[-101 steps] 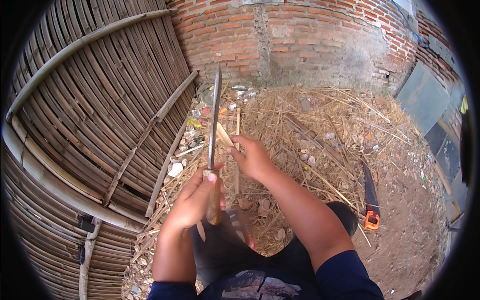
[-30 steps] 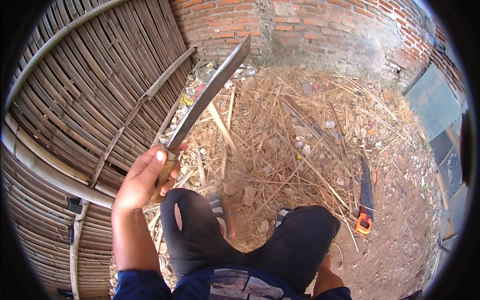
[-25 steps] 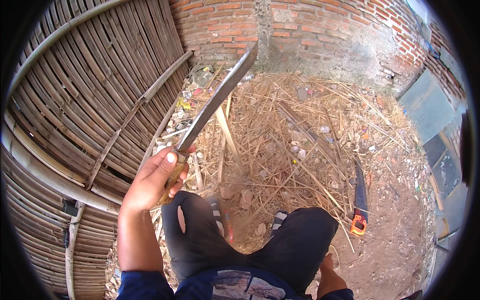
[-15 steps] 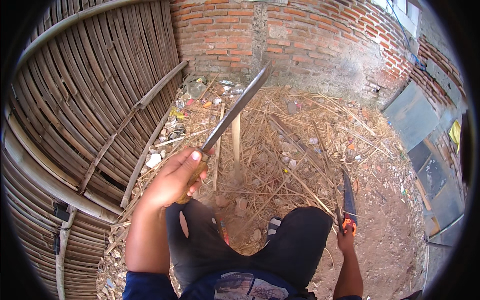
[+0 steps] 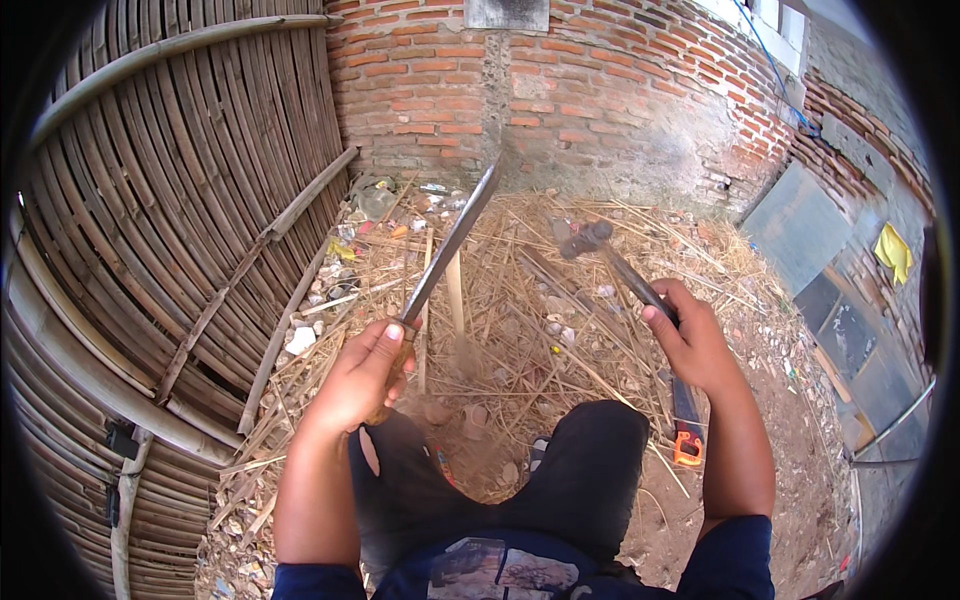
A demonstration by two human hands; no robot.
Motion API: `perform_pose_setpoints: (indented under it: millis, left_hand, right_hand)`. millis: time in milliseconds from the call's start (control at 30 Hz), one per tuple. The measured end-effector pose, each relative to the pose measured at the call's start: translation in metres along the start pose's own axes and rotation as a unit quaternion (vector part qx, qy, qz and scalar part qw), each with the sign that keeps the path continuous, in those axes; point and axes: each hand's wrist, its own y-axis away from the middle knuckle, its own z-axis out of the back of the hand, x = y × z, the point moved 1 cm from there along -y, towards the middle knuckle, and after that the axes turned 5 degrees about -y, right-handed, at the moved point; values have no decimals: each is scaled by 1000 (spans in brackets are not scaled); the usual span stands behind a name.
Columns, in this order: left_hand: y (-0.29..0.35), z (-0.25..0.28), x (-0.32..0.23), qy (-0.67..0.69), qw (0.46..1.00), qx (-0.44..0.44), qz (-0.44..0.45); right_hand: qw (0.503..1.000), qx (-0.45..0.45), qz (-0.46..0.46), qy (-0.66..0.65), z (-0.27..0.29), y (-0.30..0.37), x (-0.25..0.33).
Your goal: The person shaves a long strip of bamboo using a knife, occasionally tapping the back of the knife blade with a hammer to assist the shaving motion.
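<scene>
My left hand [image 5: 372,368] is closed round the wooden handle of a machete [image 5: 452,245], its long blade slanting up and away to the right. A hammer [image 5: 632,276] is gripped in my right hand [image 5: 688,335], its dark head [image 5: 587,240] raised ahead and to the left of that hand. Both tools are held up over the straw-strewn ground. Below my right forearm, on the dirt beside my knee, lies a handsaw [image 5: 687,425] with an orange and black handle.
A slatted bamboo wall [image 5: 200,180] rises at the left, and a brick wall [image 5: 600,100] stands ahead. Bamboo strips and straw [image 5: 500,300] cover the ground with stones and litter. Grey panels [image 5: 800,225] lean at the right. My bent knees [image 5: 600,440] are in front.
My right hand has risen from beside the handsaw, bringing the hammer up in front of me. The machete remains in my left hand, slightly lower and to the left in view.
</scene>
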Motion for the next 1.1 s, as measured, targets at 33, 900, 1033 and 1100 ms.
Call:
perform_pose_setpoints:
  millis: [33,900,1033,1100]
  left_hand:
    - [1,-2,0,0,1000,-1,0]
    - [11,-8,7,-13,1000,-11,-16]
    - [10,-14,10,-11,1000,-10,-24]
    - [8,-17,9,-3,1000,0,-17]
  right_hand:
    - [1000,3,14,5,4,-4,12]
    - [994,-23,109,-8,-19,-63,94]
    - [985,-92,137,-51,-34,-66,94]
    - [992,-22,117,34,-47,-68,80]
